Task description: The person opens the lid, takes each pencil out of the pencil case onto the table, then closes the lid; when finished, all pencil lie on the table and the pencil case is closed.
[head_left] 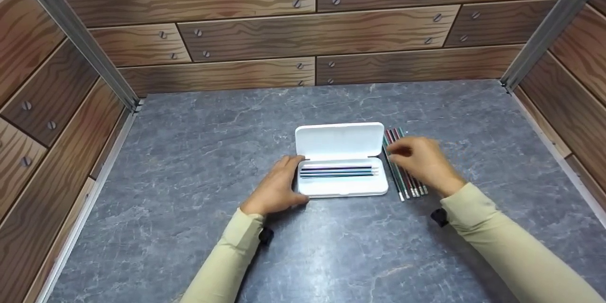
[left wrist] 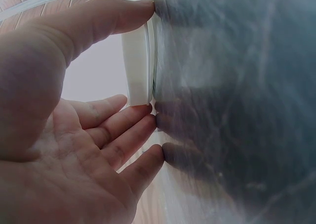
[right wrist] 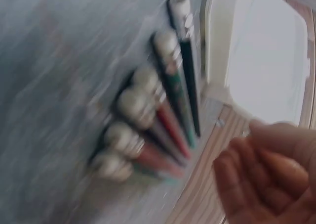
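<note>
An open white pencil case (head_left: 343,188) lies on the table, its lid (head_left: 339,142) raised at the back. Several dark, shiny pencils (head_left: 336,174) lie lengthwise inside it. My left hand (head_left: 277,187) holds the case across its left end, thumb at the front corner and fingers at the rear one. To the right of the case lies a row of green, red and dark pencils (right wrist: 170,83), their white eraser ends towards me. Over this row hovers my right hand (head_left: 421,161), thumb close to the loosely bent fingers. No pencil shows in its grasp.
The table (head_left: 199,151) has a grey marbled top. Wood-patterned panels (head_left: 246,38) enclose it at the back and both sides, with metal posts (head_left: 80,38) at the rear corners.
</note>
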`<state>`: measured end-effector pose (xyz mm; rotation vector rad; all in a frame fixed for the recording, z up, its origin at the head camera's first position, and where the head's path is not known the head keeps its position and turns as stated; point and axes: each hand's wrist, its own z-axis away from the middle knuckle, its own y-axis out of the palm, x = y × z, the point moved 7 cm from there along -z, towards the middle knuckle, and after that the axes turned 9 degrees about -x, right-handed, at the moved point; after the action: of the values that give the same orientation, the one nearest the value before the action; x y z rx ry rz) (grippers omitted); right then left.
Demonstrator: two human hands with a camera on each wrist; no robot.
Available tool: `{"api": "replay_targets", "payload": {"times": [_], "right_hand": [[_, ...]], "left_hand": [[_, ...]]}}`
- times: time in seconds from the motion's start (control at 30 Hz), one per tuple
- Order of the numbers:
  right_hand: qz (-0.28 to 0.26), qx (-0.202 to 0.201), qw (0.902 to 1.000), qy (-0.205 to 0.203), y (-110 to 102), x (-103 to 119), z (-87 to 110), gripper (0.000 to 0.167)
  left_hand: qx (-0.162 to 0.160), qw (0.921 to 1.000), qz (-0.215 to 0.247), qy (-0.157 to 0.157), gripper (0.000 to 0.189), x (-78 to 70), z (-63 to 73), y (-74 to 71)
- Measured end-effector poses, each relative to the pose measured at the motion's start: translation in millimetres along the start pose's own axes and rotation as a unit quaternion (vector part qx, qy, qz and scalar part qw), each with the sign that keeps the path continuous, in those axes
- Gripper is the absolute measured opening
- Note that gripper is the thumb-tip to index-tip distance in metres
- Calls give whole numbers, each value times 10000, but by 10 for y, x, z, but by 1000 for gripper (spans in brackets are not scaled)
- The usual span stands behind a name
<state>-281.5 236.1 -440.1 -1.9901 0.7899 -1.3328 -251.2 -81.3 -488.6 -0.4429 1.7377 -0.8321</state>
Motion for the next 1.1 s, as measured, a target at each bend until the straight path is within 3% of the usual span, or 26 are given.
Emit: {"api": "replay_targets", "payload": {"times": [0.2, 0.3, 0.6, 0.83, 1.1], "right_hand": [[132, 594, 9884, -1391, 359, 344, 0, 17], [333, 776, 9793, -1839, 481, 434, 25, 16], [995, 1005, 9658, -2174, 597, 538, 47, 13], [1083, 1173, 9627, -2183, 625, 566, 8, 13], [999, 1093, 9602, -2369, 632, 567, 8, 9]], "left_hand": [[3, 10000, 23, 14, 97, -12, 5, -4], [14, 10000, -16, 2, 97, -14, 4, 1], [37, 9998, -189, -68, 98, -15, -6, -3], [40, 9998, -162, -85, 98, -21, -2, -12], [9, 9999, -106, -44, 96, -22, 3, -15]]}}
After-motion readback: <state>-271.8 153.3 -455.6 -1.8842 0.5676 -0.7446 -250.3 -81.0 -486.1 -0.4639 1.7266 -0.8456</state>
